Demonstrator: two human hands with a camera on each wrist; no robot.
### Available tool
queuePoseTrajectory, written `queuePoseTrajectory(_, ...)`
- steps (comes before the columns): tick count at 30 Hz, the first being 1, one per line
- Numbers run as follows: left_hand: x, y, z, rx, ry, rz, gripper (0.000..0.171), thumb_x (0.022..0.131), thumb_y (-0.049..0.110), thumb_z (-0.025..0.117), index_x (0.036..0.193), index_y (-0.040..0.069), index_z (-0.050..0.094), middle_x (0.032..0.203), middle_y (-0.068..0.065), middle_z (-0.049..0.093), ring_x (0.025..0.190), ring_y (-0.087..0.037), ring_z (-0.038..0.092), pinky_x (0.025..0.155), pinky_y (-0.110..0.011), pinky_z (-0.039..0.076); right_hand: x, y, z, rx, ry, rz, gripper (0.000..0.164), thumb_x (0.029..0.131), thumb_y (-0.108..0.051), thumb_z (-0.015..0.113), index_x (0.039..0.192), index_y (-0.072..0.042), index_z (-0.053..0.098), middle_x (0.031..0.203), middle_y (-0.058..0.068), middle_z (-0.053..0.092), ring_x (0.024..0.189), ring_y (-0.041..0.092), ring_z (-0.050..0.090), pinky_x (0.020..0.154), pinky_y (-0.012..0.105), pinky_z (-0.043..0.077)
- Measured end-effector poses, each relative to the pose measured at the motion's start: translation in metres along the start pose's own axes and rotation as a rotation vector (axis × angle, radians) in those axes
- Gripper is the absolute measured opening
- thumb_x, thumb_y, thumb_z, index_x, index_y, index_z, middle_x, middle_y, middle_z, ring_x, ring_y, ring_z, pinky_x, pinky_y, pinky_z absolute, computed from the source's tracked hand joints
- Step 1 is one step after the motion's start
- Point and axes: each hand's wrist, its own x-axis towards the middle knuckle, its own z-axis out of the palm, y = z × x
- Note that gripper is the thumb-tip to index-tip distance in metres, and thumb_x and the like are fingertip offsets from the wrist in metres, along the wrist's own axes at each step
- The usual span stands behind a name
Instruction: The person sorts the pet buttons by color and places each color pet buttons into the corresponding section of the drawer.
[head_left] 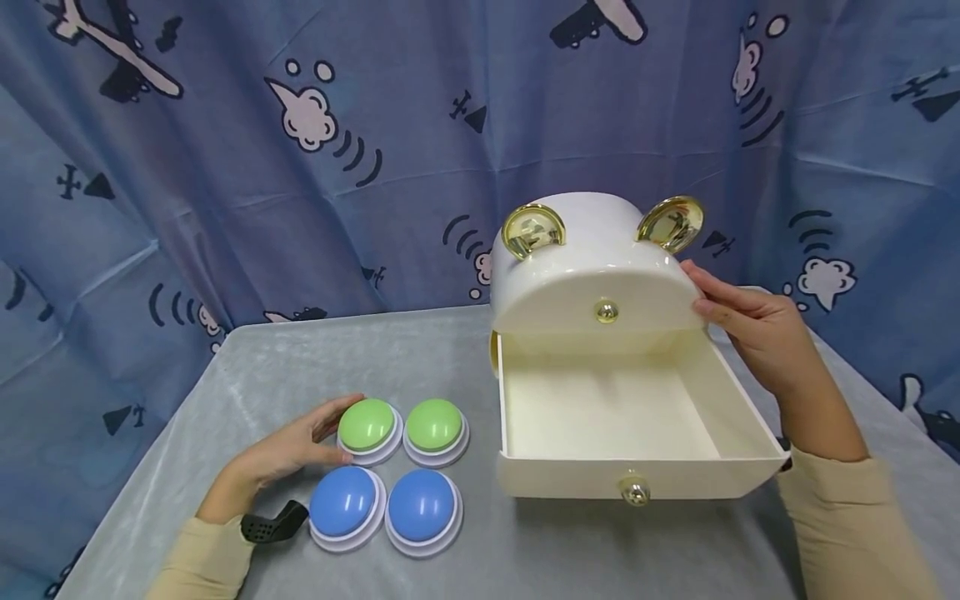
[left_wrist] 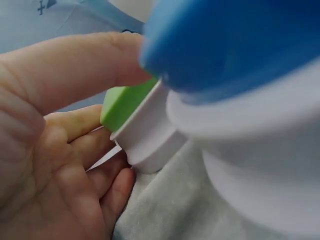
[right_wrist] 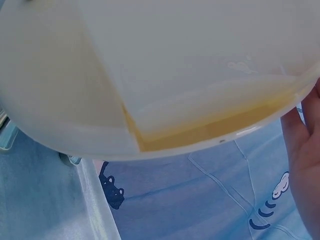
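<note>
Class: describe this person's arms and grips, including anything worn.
Both sleeves are plain beige fabric. An angular black dotted device sits at the left wrist, only a dark sliver visible at the right. The left grip and right grip are gloveless.

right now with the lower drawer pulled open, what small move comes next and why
Probably lift the left green push button toward the lower drawer: the left hand holds that button by its rim, the drawer stands open, and the right hand touches the gold-eared storage box, perhaps steadying the box.
</note>
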Motion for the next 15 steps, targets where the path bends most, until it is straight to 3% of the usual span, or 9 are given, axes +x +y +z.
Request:
queuePoseTrajectory(6, 0.002, 0.000, -0.003, -0.003, -0.022, -0.002, 0.094, 0.085, 0.014, 0.076, 0.157, -0.001, 0.018, 0.164, -0.024, 0.017, 0.151, -0.049, 0.005, 0.121, -0.066, 0.007, -0.002, 0.001, 0.000, 0.014, 0.011, 0.029, 0.041, 0.095, 0.003, 0.059, 0.134, -0.008, 0.059, 0.127, -0.016, 0.066, 0.116, -0.007, 0.062, 0.090, 0.009, 0.050)
queuePoseTrajectory(11, 0.005, 0.002, -0.003, 0.067, -0.040, 0.026, 0.098, 0.084, 0.016, 0.078, 0.157, -0.002, 0.014, 0.163, -0.026, 0.017, 0.149, -0.052, 0.012, 0.119, -0.068, 0.015, -0.002, 0.001, 0.001, 0.017, -0.009, 0.015, 0.041, 0.095, 0.005, 0.058, 0.134, -0.007, 0.059, 0.128, -0.016, 0.066, 0.117, -0.006, 0.062, 0.090, 0.009, 0.050)
queuePoseTrajectory(15, 0.010, 0.003, -0.003, 0.136, -0.041, 0.021, 0.097, 0.083, 0.019, 0.080, 0.157, 0.001, 0.019, 0.161, -0.025, 0.024, 0.147, -0.048, 0.022, 0.118, -0.062, 0.023, -0.002, 0.000, 0.000, 0.011, -0.003, 0.008, 0.041, 0.095, 0.005, 0.058, 0.135, -0.007, 0.058, 0.128, -0.015, 0.066, 0.117, -0.006, 0.062, 0.091, 0.009, 0.050)
